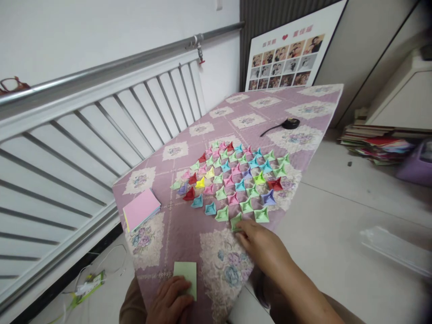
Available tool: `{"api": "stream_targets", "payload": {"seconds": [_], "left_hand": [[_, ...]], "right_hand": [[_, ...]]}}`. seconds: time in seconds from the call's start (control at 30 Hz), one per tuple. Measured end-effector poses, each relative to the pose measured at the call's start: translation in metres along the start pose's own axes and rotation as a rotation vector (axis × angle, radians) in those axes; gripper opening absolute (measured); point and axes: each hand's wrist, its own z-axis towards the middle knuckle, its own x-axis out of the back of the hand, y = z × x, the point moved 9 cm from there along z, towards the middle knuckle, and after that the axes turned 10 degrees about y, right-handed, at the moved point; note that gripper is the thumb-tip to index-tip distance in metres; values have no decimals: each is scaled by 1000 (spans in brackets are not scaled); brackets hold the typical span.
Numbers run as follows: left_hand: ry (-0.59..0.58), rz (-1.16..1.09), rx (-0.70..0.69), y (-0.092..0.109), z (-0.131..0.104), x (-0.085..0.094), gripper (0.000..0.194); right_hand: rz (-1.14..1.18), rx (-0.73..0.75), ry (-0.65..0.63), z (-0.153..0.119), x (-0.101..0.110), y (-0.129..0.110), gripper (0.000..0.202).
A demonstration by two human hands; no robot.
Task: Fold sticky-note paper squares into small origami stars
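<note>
The right hand has its thumb and forefinger together on the near right corner of a pale green paper boat, which sits on the tablecloth right at the fingertips. From that grip, the folded paper boats fan away in slanting rows, beyond it and to its left, in pink, blue, yellow, red, purple and green. A light green boat stands just to the right of the gripped one, and another green boat just to its left.

The left hand lies nearer the body, to the left of the right grip, with its fingers over the lower part of a flat green paper sheet; whether the thumb pinches the sheet or only rests there, I cannot tell. Ahead of that hand and to its left lies a stack of coloured paper, pink on top.

The step in hand looks like placing or straightening the gripped boat at the near edge of the rows. As I judge it, the next move calls for a light, clean release that leaves its neighbours undisturbed.
</note>
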Motion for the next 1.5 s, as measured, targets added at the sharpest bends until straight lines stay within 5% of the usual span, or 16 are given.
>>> {"api": "stream_targets", "payload": {"seconds": [0.3, 0.77, 1.17, 1.5], "left_hand": [[-4, 3, 12, -1, -3, 0, 19], [34, -13, 38, 1, 4, 5, 19], [-75, 39, -24, 0, -3, -4, 17], [-18, 23, -24, 2, -1, 0, 19]], "right_hand": [[-190, 29, -54, 2, -10, -10, 9], [-264, 41, -92, 3, -17, -10, 12], [-279, 35, -104, 6, -16, -10, 13], [-267, 62, -85, 5, -19, -10, 11]]}}
